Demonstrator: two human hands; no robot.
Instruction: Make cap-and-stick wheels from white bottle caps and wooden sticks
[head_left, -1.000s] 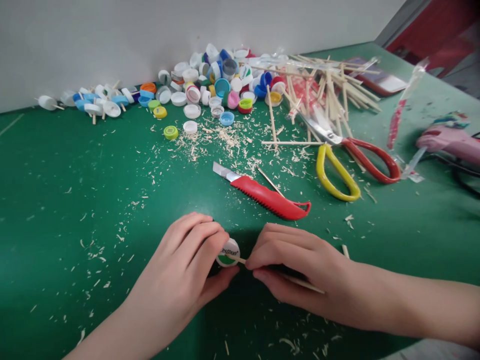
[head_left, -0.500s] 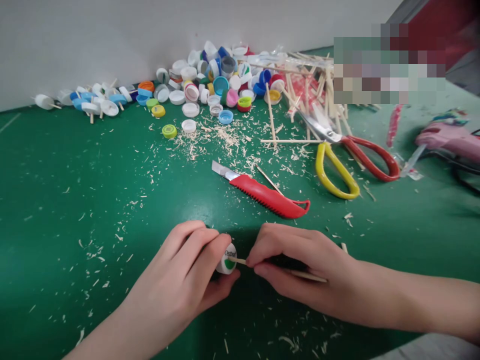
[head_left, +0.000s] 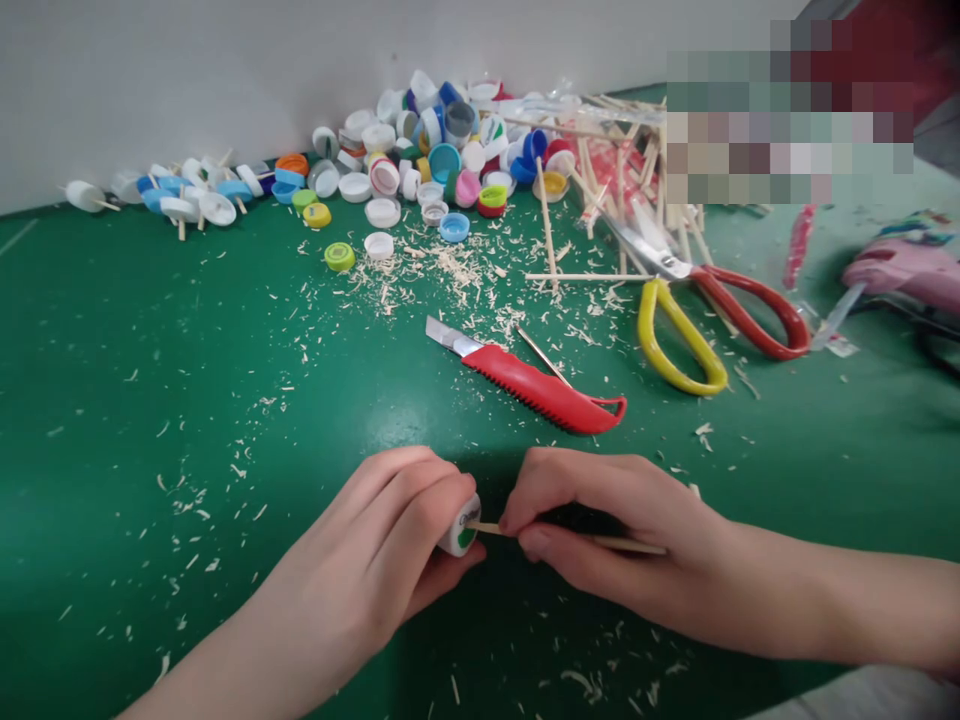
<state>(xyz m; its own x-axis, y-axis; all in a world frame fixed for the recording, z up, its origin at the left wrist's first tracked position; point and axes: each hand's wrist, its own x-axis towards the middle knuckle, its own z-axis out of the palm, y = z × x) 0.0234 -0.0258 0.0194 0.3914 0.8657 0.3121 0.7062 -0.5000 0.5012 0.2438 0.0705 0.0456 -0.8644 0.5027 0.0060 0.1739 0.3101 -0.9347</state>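
My left hand grips a white bottle cap with dark lettering and a green patch on its face, which is turned toward the right. Pinched between thumb and fingers of my right hand is a thin wooden stick. Its narrowed tip touches the middle of the cap's face; whether it goes through cannot be made out. Just beyond my hands lies a red utility knife, blade out and pointing left. A short thin rod rests behind its handle.
Bottle caps are heaped along the wall, and caps with sticks through them lie at far left. Scissors with yellow and red handles, wooden sticks and a pink glue gun are on the right. Shavings litter the green table.
Both hands have shifted slightly right in view, with the cap and the stick. The cap's face is turned a little further from the camera. The stick tip stays against the cap.
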